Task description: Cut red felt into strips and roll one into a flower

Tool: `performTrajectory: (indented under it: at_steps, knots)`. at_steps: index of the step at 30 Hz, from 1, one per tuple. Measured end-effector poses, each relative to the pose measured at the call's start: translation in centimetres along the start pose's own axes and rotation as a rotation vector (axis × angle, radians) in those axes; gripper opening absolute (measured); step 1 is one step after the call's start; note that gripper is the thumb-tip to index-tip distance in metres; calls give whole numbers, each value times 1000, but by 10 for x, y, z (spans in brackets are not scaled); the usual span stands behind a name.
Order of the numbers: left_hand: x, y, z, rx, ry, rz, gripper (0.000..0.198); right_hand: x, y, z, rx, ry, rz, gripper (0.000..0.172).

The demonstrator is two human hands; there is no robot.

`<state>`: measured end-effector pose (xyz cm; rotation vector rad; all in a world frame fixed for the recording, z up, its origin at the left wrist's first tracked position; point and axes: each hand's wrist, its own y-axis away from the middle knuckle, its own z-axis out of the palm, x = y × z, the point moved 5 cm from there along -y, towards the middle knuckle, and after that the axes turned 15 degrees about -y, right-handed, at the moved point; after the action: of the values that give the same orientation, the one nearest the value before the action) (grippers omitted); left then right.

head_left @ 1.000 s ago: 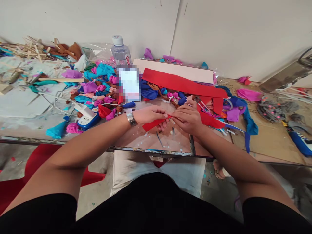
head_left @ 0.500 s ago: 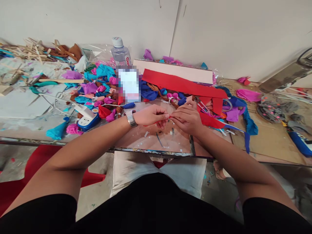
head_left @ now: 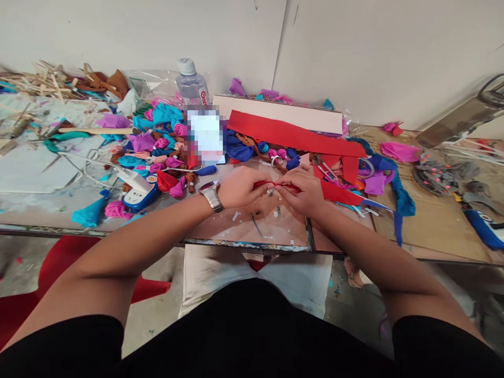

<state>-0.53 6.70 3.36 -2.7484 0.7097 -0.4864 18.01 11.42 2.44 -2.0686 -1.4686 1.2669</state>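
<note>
Red strip [head_left: 275, 185] is stretched between the left hand [head_left: 235, 190] and right hand [head_left: 304, 193], just above the worktop [head_left: 244, 226], nearer the person than the bottle [head_left: 191, 84] and to its right. Each hand pinches one end, fingers closed tight on it, knuckles nearly touching.

Bright even light, soft shadows, wide-angle bending at edges.

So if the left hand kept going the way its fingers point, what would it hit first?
The right hand, most likely: it and the left hand pinch one red strip, almost touching each other.
</note>
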Motion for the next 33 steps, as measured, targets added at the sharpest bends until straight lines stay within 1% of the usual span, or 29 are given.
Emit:
performTrajectory:
  at_steps: [3,5,9,12,16,22,27,33]
  knots:
    - [1,1,2,63,-154,52,42,1,1,0,14,-32,10,23]
    - [2,3,4,90,-216,93,42,0,2,0,16,-39,16,21]
    - [4,4,4,132,-269,150,39,-2,2,1,28,-58,37,22]
    - [5,3,3,149,-287,162,37,-3,2,1,44,-56,56,25]
    - [5,3,4,136,-294,170,38,-2,2,2,42,-57,67,27]
    - [3,3,6,105,-321,185,40,1,2,4,-4,-93,49,25]
    - [3,3,5,127,-354,224,40,5,2,6,-56,-132,73,30]
    - [2,3,6,102,-352,213,41,7,1,8,-108,-165,82,32]
